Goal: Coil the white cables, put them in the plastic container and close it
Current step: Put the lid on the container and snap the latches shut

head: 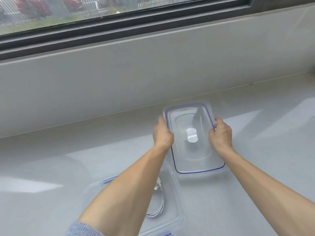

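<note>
Both hands grasp the lid [196, 155] by its long edges, left hand [162, 133] at 9 o'clock, right hand [221, 133] at 3, fingers curled over the rims; its long axis runs 12 to 6; the open container [176, 193] lies at 7 o'clock from it, nearer the left arm; the white cables [159, 206] seem coiled inside, partly hidden by the forearm.

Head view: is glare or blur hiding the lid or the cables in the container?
Head view: soft daylight, pale patches on the counter, no harsh glare. The lid is slightly blurred, its blue seal plain. The clear container is faint, partly behind the left forearm; cables show dimly inside.
</note>
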A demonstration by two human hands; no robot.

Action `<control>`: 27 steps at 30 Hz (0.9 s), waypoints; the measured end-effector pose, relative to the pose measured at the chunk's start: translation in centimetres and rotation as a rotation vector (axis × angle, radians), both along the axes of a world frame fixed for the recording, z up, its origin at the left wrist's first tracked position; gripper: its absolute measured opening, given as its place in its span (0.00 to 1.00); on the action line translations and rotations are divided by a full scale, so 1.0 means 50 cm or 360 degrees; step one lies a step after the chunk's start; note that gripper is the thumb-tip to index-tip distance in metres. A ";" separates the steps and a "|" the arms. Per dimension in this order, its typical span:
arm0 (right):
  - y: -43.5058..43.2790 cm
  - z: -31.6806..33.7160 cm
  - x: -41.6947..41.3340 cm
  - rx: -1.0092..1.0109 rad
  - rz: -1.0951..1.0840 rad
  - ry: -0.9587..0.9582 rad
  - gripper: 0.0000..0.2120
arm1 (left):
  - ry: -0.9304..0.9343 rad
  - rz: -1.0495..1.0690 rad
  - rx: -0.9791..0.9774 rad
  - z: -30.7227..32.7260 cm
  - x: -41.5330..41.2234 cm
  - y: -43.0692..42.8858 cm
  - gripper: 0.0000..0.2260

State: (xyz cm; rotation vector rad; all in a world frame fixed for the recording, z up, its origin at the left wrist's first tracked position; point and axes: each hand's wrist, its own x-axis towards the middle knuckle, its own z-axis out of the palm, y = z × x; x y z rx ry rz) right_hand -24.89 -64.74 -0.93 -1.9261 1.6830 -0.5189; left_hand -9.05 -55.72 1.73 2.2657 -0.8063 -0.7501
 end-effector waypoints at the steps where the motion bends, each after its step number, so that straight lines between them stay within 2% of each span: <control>1: -0.001 0.019 0.001 -0.0033 -0.0026 -0.0070 0.16 | -0.0004 0.0021 -0.0052 0.009 0.005 0.004 0.26; 4: 0.007 0.090 0.011 -0.0161 0.0002 -0.0281 0.05 | 0.0058 0.0107 -0.0207 0.046 0.018 0.024 0.25; 10: 0.085 0.221 0.054 -0.0403 0.0199 -0.0633 0.06 | 0.0340 0.0285 -0.0523 0.117 0.042 0.118 0.24; 13: 0.147 0.274 0.073 -0.0509 0.0381 -0.0710 0.03 | 0.0519 0.0333 -0.0672 0.146 0.057 0.179 0.24; 19: 0.278 0.330 0.096 -0.0846 0.0832 -0.0773 0.02 | 0.0713 0.0370 -0.0934 0.198 0.084 0.307 0.15; 21: 0.313 0.334 0.102 -0.0956 0.0970 -0.0794 0.02 | 0.0801 0.0409 -0.0937 0.207 0.093 0.352 0.18; 23: 0.343 0.333 0.106 -0.1075 0.1115 -0.0812 0.03 | 0.0967 0.0454 -0.0967 0.214 0.103 0.398 0.25; 27: 0.400 0.317 0.113 -0.1366 0.1333 -0.0764 0.09 | 0.1477 0.0603 -0.1159 0.224 0.124 0.489 0.36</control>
